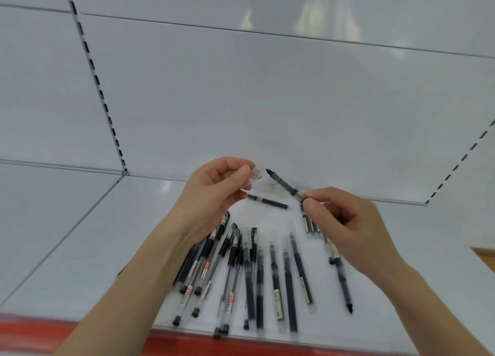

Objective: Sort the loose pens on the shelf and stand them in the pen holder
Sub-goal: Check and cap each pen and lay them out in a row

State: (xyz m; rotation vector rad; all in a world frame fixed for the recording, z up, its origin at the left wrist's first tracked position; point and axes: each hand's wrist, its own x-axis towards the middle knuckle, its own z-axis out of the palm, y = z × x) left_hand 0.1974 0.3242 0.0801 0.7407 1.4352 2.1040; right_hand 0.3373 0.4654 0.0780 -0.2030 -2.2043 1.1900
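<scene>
Several black pens (251, 272) lie loose in a fan on the white shelf (134, 235), tips pointing away from me. My right hand (345, 227) pinches an uncapped black pen (285, 185) by its barrel, tip up and to the left. My left hand (214, 195) holds a clear pen cap (255, 175) with a red mark between thumb and fingers, just left of the pen's tip. One short black pen (267, 201) lies alone on the shelf between my hands. No pen holder is in view.
The white back panel (267, 101) of the shelf unit rises behind, with slotted uprights at left (101, 96) and right (460, 160). A red strip (241, 342) runs along the shelf's front edge. A further shelf section lies at the left.
</scene>
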